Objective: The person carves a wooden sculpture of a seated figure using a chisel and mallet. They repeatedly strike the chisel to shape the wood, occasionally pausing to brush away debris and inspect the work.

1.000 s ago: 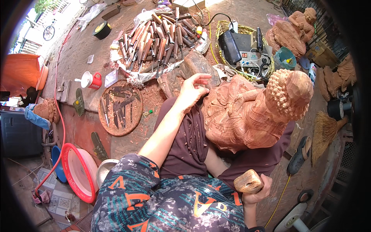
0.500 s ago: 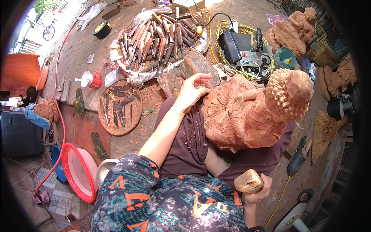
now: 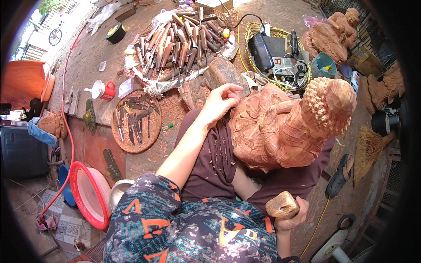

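A carved reddish wooden statue (image 3: 280, 127) with a knobbly head lies tilted across my lap, its head to the right. My left hand (image 3: 219, 103) is over my knee at the statue's left edge, fingers loosely bent and apart, with nothing visible in them. Whether its fingertips touch the carving I cannot tell. Low on the right, my right hand (image 3: 294, 217) is closed round a wooden mallet (image 3: 282, 205) with a worn, blocky head; its handle is hidden. Beyond my left hand stand rough wood blocks (image 3: 226, 74).
Many wooden-handled carving tools (image 3: 175, 44) lie heaped ahead. A round board (image 3: 151, 139) bears several blades. A basket (image 3: 247, 33) holds a power unit (image 3: 283, 57) with cables. Nearby are a red mug (image 3: 108, 90), a pink-rimmed basin (image 3: 79, 193), a clog (image 3: 340, 175) and a straw broom (image 3: 367, 151).
The fingers of my left hand have shifted very slightly to the right. My right hand and the mallet stay where they were, and the statue has barely moved.
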A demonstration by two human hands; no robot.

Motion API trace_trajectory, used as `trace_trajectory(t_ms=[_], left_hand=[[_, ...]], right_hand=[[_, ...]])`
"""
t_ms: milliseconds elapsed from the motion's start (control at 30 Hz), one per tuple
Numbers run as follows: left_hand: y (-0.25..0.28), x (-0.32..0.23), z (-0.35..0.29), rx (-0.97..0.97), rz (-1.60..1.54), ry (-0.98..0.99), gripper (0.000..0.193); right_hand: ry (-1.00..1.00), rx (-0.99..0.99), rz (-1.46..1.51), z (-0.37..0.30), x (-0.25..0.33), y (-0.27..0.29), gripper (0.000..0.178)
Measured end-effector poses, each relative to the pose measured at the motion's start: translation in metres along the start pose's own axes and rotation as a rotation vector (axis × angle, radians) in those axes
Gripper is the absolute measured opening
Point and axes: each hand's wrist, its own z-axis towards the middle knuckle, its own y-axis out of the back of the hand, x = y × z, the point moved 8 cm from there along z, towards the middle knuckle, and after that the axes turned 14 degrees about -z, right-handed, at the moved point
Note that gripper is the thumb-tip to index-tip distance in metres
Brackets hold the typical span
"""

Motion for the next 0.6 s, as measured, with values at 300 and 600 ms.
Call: trace_trajectory(t_ms=[300,600], left_hand=[[0.0009,0.0008,0.0004,0.003,-0.012,-0.001,0.037],[0.0022,0.0026,0.0011,0.002,-0.01,0.004,0.036]], right_hand=[[0.005,-0.008,-0.008,-0.0002,-0.0003,0.0,0.062],[-0.006,-0.001,0.0,-0.0008,-0.0014,-0.0011,0.063]])
